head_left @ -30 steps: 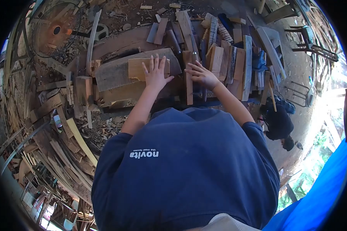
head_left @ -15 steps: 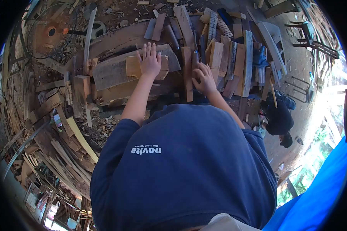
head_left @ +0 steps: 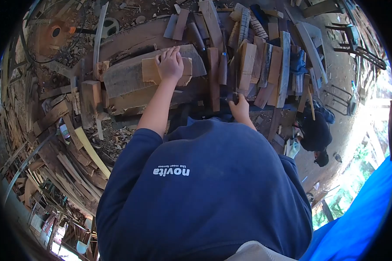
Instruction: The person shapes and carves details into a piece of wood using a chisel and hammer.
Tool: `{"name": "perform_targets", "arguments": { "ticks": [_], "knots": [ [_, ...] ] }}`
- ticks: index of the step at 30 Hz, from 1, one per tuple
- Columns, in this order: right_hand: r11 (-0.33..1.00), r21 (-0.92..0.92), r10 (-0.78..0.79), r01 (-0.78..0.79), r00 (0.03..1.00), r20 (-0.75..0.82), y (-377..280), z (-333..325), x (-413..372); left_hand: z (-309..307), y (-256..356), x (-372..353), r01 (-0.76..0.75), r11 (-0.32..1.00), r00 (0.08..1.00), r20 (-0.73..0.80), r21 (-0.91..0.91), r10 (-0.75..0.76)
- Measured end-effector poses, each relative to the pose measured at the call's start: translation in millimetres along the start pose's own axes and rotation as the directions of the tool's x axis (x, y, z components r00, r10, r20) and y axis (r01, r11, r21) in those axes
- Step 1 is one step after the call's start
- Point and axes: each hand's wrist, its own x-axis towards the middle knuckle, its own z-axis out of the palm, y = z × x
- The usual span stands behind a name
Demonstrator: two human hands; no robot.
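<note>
My left hand (head_left: 170, 66) lies on a light wooden block (head_left: 150, 71), its fingers bent together over the far edge. Under the block is a wide grey plank (head_left: 122, 80). My right hand (head_left: 240, 108) is closed near the bench's front edge, beside the lower end of a thin dark upright object (head_left: 236, 78); what its fingers hold is too small to make out. Left of that hand are a dark round tool (head_left: 223, 69) with a bluish tip and a reddish-brown wood strip (head_left: 213, 78).
Wood blocks (head_left: 247, 65) and a pale board (head_left: 283, 69) lie right of my right hand. A blue cloth (head_left: 298, 63) sits beyond them. Another person (head_left: 315, 135) in dark clothes is at the right. Scrap wood (head_left: 69, 169) is piled left, with a chair (head_left: 350, 37) far right.
My left hand's fingers have gone from spread flat to bent over the block. My right hand has moved back toward me, away from the dark round tool, and closed.
</note>
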Motion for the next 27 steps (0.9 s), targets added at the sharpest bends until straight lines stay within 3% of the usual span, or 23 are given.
{"name": "perform_targets", "arguments": {
  "ticks": [1, 2, 3, 4, 6, 9, 14, 22, 24, 27],
  "knots": [
    [1.000, -0.001, -0.001, 0.001, 1.000, 0.002, -3.9, -1.7, -5.7, -0.6, 0.2, -0.6, 0.003, 1.000, 1.000, 0.000, 0.001, -0.003],
    [0.976, -0.053, -0.215, 0.210, 0.967, -0.139, -8.2, -2.6, -12.2, -1.0, 0.6, -0.8, 0.002, 1.000, 1.000, 0.008, 0.002, -0.002],
    [0.907, -0.132, -0.420, 0.399, 0.869, -0.262, -13.9, -4.2, -16.3, -2.1, 1.3, -0.1, 0.003, 1.000, 1.000, 0.015, 0.003, -0.003],
    [0.906, -0.132, -0.423, 0.402, 0.868, -0.259, -26.5, -7.7, -19.7, -2.6, 1.7, 0.2, 0.007, 1.000, 1.000, 0.014, 0.005, -0.007],
    [0.943, 0.069, -0.315, 0.325, 0.940, -0.129, -56.8, -10.0, -27.9, -2.8, 2.3, -1.2, -0.010, 1.000, 1.000, -0.005, 0.021, 0.010],
    [0.926, 0.089, -0.360, 0.367, 0.929, -0.079, -109.3, 4.0, -17.0, -1.0, 1.7, -1.3, -0.012, 1.000, 1.000, -0.015, 0.027, 0.013],
    [0.891, 0.017, -0.452, 0.453, 0.891, -0.030, -131.3, 45.5, 16.8, -1.7, 2.0, -0.4, 0.020, 0.999, 0.999, 0.025, 0.047, -0.021],
    [0.888, -0.058, -0.458, 0.456, 0.888, -0.035, -76.1, 59.1, 4.0, -2.6, 1.4, -0.2, 0.002, 1.000, 0.999, 0.041, 0.031, -0.003],
    [0.896, -0.072, -0.436, 0.438, 0.899, 0.039, -38.2, 57.0, -12.5, 1.7, 2.1, -0.6, 0.063, 0.998, 0.991, -0.119, 0.029, -0.059],
    [0.912, -0.119, -0.387, 0.393, 0.919, 0.076, -30.2, 45.2, -27.7, -0.1, 3.4, -0.8, 0.108, 0.994, 0.994, 0.013, 0.022, -0.108]
  ]
}}
